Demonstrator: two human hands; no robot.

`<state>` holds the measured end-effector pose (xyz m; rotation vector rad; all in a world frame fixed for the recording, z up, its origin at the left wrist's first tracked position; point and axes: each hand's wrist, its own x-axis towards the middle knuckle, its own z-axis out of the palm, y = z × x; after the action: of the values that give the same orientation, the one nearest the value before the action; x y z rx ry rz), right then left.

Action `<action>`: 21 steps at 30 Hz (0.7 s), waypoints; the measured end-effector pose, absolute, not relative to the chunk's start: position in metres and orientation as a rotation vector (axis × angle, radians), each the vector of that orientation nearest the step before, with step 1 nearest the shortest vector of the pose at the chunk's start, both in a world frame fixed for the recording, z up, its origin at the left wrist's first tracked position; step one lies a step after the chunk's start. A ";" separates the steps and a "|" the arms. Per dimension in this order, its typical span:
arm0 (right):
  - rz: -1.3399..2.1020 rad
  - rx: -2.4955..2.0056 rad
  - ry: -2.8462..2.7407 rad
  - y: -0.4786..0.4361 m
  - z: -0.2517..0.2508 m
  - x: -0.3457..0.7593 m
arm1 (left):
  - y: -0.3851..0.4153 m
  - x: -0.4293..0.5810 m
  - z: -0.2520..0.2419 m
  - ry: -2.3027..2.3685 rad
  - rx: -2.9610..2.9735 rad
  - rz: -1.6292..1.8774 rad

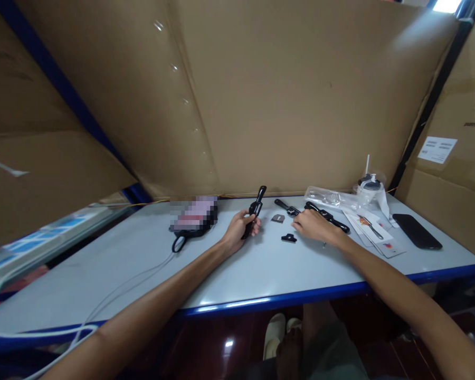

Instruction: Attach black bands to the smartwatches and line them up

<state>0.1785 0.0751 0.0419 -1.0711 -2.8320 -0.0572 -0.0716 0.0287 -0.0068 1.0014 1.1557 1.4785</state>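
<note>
My left hand [241,229] is closed around the lower handle of a black spokeshave [256,207], which it holds up at a tilt above the table. My right hand [314,226] is palm down with its fingers curled together, at the near end of a second black spokeshave [287,208] on the table. What those fingertips grip, if anything, is hidden. Just right of it, partly behind the hand, lies a third black spokeshave [340,226]. Between my hands are a flat grey slotted blade [277,218] and a small black cap piece [288,238].
A white table [206,272] has a blue front edge. Left stands a dark pouch-like object [193,217], partly pixelated, with a cord. Rightward lie clear plastic packaging [330,198], printed cards [366,226], a lidded cup [370,190] and a black phone [417,231]. Cardboard walls [281,100] surround the table.
</note>
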 end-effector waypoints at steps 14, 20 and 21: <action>0.097 -1.182 -2.926 0.114 0.056 0.110 | 0.026 -0.067 -0.002 1.066 0.967 1.475; 0.430 -1.342 -3.032 0.131 0.068 0.085 | 0.023 -0.065 0.001 1.004 1.000 1.471; 0.460 -1.334 -3.017 0.132 0.068 0.085 | 0.023 -0.065 0.001 0.995 0.997 1.471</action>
<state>0.0850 0.1324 0.0675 -1.3339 -3.0169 0.4600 -0.0654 0.0233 0.0012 0.9966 0.9954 1.4712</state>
